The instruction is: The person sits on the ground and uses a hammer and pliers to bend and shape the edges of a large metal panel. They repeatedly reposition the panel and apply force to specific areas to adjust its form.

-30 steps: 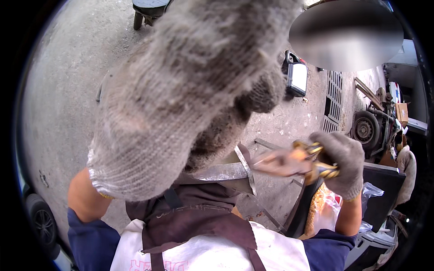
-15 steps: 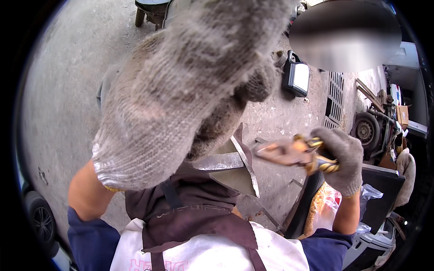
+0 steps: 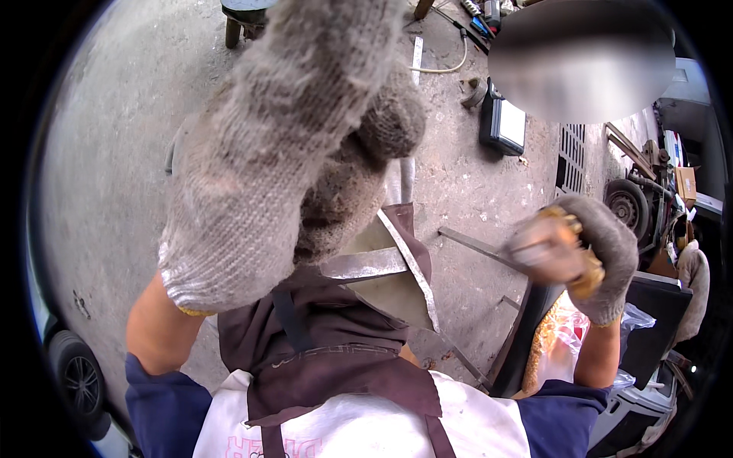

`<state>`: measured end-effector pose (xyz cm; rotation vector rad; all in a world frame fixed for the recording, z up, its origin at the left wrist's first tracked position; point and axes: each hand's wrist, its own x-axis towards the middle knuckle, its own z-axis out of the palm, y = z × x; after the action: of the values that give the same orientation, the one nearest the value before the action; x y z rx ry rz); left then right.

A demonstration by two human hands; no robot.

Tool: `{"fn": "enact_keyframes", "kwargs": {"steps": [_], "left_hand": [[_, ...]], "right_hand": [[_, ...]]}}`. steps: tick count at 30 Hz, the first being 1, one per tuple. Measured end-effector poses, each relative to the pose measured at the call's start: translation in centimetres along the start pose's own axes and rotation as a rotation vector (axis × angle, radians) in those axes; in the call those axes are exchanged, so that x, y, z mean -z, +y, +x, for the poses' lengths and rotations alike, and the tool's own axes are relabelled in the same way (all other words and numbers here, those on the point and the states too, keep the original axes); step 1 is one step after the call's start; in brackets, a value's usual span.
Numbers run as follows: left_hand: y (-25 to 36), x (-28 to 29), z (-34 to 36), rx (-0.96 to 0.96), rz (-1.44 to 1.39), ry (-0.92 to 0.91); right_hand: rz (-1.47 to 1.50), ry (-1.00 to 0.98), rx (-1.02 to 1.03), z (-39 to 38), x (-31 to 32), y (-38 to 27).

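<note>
The person's right hand (image 3: 611,244), in a grey knitted glove, had its grip closed around a pair of pliers (image 3: 546,248), with fingers wrapped over the yellow handles. The pliers were out to the right of the body, their rust-coloured head pointing left; blur hid whether their jaws stood apart or together. In the view, the head overlapped the far end of a thin metal bar (image 3: 477,246). The left hand (image 3: 259,168), in a similar soiled glove, loomed large near the camera with its fingers bent; its grip faced away, so I cannot tell whether it held anything. Just beside its lower edge, a flat metal strip (image 3: 366,265) extended to the right and met a narrow slanting metal edge (image 3: 408,263), in front of the person's dark brown apron (image 3: 343,385). Beyond the hands, on the grey concrete floor (image 3: 466,191), a black case (image 3: 504,126) with a white panel lay near a slotted drain grate (image 3: 571,156). At the right stood a wheel (image 3: 626,206), with a cardboard box (image 3: 686,183) above and beyond it. Clear plastic (image 3: 637,317) lay near the right forearm, and a car wheel (image 3: 78,370) showed at the lower left.
</note>
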<state>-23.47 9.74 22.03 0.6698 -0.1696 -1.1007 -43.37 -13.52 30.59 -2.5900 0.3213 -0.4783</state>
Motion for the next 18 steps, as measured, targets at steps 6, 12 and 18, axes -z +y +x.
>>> {"fn": "enact_keyframes", "kwargs": {"steps": [6,12,18], "left_hand": [[0.3,0.1,-0.2,-0.002,0.000,0.008],[0.9,0.2,-0.6,-0.008,-0.014,0.017],[1.4,-0.2,-0.7,-0.010,-0.011,0.010]], "right_hand": [[-0.286,-0.128,-0.015,1.0,0.2,-0.1],[-0.444,-0.323,0.004,2.3,1.2,-0.5],[-0.424,-0.527,0.048,2.5,1.4,-1.3]]}}
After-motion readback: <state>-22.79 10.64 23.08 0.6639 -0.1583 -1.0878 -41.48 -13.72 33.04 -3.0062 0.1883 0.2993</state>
